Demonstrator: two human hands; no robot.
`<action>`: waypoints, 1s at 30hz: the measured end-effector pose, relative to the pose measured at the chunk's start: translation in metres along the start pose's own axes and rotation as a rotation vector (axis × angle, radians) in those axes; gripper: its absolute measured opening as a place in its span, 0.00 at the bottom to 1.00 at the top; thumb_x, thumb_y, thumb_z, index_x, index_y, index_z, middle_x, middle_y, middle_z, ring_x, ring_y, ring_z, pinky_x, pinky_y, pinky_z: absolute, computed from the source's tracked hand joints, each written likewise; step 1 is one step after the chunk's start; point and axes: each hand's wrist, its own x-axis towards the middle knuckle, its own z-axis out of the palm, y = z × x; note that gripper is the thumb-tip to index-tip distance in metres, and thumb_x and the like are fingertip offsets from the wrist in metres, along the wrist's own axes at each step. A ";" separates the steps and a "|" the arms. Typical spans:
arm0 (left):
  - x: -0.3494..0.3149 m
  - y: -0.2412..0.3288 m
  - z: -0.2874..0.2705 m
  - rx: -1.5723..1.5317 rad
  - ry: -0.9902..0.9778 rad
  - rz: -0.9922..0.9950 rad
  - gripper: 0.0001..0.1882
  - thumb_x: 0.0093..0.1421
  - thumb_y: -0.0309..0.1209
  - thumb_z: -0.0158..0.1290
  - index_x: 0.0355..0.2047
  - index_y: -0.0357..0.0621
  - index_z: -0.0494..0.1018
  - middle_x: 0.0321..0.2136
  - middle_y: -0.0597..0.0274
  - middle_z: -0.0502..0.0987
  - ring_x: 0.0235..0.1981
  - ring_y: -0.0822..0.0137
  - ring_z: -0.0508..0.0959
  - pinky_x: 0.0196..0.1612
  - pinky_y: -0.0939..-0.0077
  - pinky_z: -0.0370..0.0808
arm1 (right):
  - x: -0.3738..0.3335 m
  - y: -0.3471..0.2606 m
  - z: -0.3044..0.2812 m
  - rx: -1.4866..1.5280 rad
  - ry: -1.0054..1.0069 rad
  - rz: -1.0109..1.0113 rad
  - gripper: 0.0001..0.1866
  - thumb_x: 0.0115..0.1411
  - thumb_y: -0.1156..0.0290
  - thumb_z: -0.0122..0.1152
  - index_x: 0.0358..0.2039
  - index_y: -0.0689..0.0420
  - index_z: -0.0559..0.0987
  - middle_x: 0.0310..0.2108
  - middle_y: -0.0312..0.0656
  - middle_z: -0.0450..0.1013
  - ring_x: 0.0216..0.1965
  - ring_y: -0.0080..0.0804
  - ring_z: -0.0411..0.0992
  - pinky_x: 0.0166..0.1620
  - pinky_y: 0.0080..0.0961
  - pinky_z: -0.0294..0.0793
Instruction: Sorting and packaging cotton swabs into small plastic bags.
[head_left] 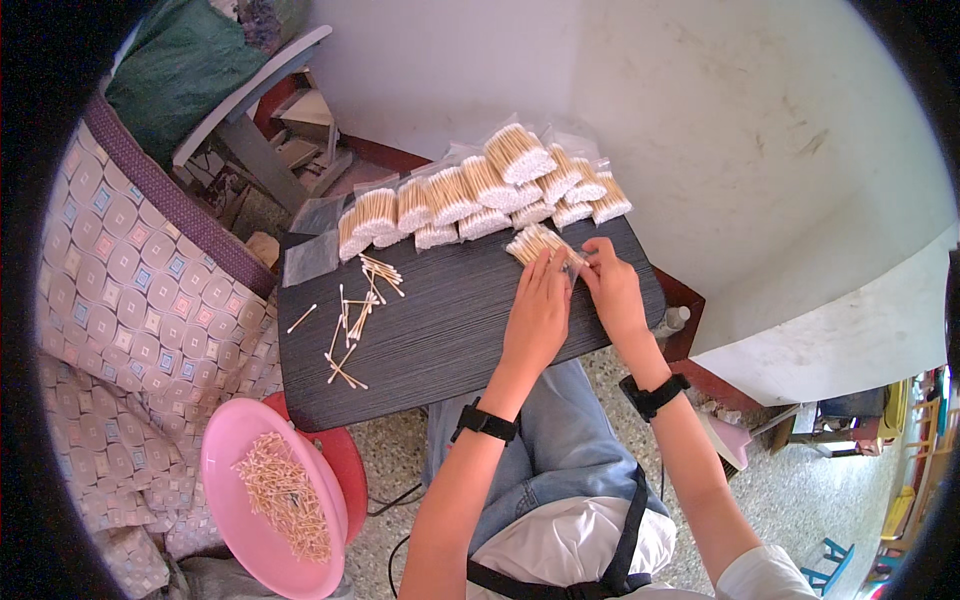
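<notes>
A small clear bag of cotton swabs (535, 243) lies near the right side of the dark table, its swabs pointing to the far left. Over the bag's near side are the fingers of my left hand (538, 318), close together and holding it down. My right hand (612, 292) pinches the clear plastic at the bag's right end; its fingertips partly hide that edge. Just beyond both hands, a pile of filled swab bags (450, 195) runs along the table's far edge. Several loose cotton swabs (362, 310) are scattered on the left of the tabletop.
Flat clear bags (311, 260) lie at the far left corner of the dark table (440, 330). A pink basin (222, 450) of loose swabs stands at lower left, beside a red stool (345, 465). A pale wall (720, 130) rises behind; patterned cloth (150, 290) hangs at left.
</notes>
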 end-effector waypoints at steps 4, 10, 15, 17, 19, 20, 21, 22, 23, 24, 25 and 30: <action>-0.001 0.000 -0.002 -0.019 -0.002 0.000 0.05 0.63 0.22 0.45 0.38 0.36 0.61 0.58 0.45 0.63 0.60 0.42 0.61 0.63 0.53 0.59 | 0.004 0.004 -0.015 0.155 -0.045 -0.065 0.19 0.54 0.75 0.63 0.46 0.61 0.73 0.28 0.47 0.76 0.27 0.39 0.74 0.31 0.31 0.72; 0.001 -0.001 -0.003 -0.073 0.000 -0.005 0.04 0.64 0.23 0.44 0.38 0.37 0.61 0.57 0.45 0.64 0.60 0.42 0.62 0.63 0.53 0.59 | 0.017 0.009 -0.024 0.232 -0.182 -0.043 0.12 0.52 0.75 0.65 0.38 0.64 0.79 0.30 0.47 0.77 0.27 0.34 0.74 0.32 0.26 0.72; 0.001 -0.001 -0.004 -0.080 0.000 0.002 0.03 0.64 0.23 0.43 0.37 0.37 0.61 0.57 0.45 0.65 0.60 0.41 0.62 0.62 0.53 0.59 | 0.024 0.007 -0.024 0.192 -0.209 -0.026 0.09 0.52 0.74 0.65 0.33 0.65 0.78 0.29 0.48 0.77 0.26 0.34 0.75 0.31 0.26 0.72; 0.001 -0.001 -0.004 -0.091 0.009 0.004 0.03 0.64 0.23 0.43 0.36 0.37 0.60 0.57 0.45 0.65 0.59 0.41 0.62 0.62 0.53 0.60 | 0.024 0.009 -0.020 0.165 -0.216 0.011 0.09 0.52 0.75 0.65 0.32 0.64 0.78 0.28 0.48 0.77 0.25 0.34 0.75 0.31 0.26 0.72; 0.001 -0.001 -0.004 -0.102 0.017 0.006 0.03 0.64 0.23 0.43 0.36 0.37 0.60 0.56 0.45 0.66 0.59 0.40 0.63 0.62 0.53 0.60 | 0.023 0.009 -0.016 0.171 -0.181 0.100 0.08 0.51 0.75 0.66 0.31 0.64 0.77 0.27 0.48 0.76 0.26 0.34 0.75 0.31 0.26 0.73; 0.001 -0.001 -0.004 -0.112 0.016 -0.006 0.03 0.64 0.23 0.43 0.36 0.37 0.60 0.56 0.44 0.66 0.59 0.40 0.63 0.61 0.53 0.60 | 0.022 0.008 -0.016 0.172 -0.181 0.100 0.08 0.51 0.75 0.66 0.31 0.64 0.77 0.27 0.48 0.76 0.26 0.34 0.75 0.31 0.26 0.73; 0.001 -0.001 -0.005 -0.123 0.015 -0.019 0.03 0.64 0.24 0.43 0.36 0.37 0.60 0.56 0.44 0.66 0.59 0.39 0.63 0.61 0.53 0.60 | 0.022 0.007 -0.017 0.201 -0.188 0.091 0.08 0.51 0.76 0.66 0.31 0.63 0.77 0.27 0.48 0.76 0.26 0.33 0.75 0.32 0.26 0.73; 0.001 -0.001 -0.005 -0.122 0.014 -0.019 0.03 0.64 0.24 0.43 0.36 0.37 0.60 0.56 0.44 0.66 0.59 0.39 0.63 0.61 0.53 0.60 | 0.021 0.006 -0.018 0.230 -0.195 0.082 0.09 0.50 0.76 0.66 0.32 0.63 0.78 0.26 0.47 0.76 0.26 0.33 0.75 0.32 0.26 0.72; 0.001 -0.001 -0.005 -0.146 0.020 -0.027 0.03 0.64 0.24 0.43 0.36 0.37 0.60 0.56 0.44 0.67 0.59 0.39 0.63 0.61 0.53 0.60 | 0.020 0.005 -0.020 0.230 -0.195 0.082 0.09 0.50 0.76 0.66 0.32 0.63 0.78 0.26 0.47 0.76 0.26 0.33 0.75 0.32 0.26 0.72; 0.000 -0.001 -0.005 -0.170 0.025 -0.035 0.03 0.64 0.24 0.43 0.36 0.37 0.60 0.55 0.44 0.67 0.59 0.39 0.63 0.61 0.53 0.60 | 0.019 0.005 -0.023 0.239 -0.182 0.042 0.08 0.50 0.76 0.66 0.31 0.63 0.77 0.26 0.48 0.76 0.26 0.35 0.75 0.32 0.27 0.72; 0.000 -0.001 -0.005 -0.170 0.025 -0.035 0.03 0.64 0.24 0.43 0.36 0.37 0.60 0.55 0.44 0.67 0.59 0.39 0.63 0.61 0.53 0.60 | 0.019 0.005 -0.025 0.247 -0.168 0.002 0.08 0.50 0.77 0.65 0.31 0.63 0.77 0.26 0.48 0.76 0.27 0.36 0.75 0.32 0.28 0.73; 0.001 -0.002 -0.005 -0.152 0.016 -0.022 0.03 0.65 0.24 0.42 0.36 0.39 0.59 0.55 0.44 0.68 0.59 0.40 0.63 0.61 0.53 0.61 | 0.026 0.011 -0.025 0.098 -0.192 -0.088 0.08 0.49 0.77 0.64 0.31 0.63 0.78 0.27 0.49 0.76 0.28 0.43 0.75 0.33 0.32 0.73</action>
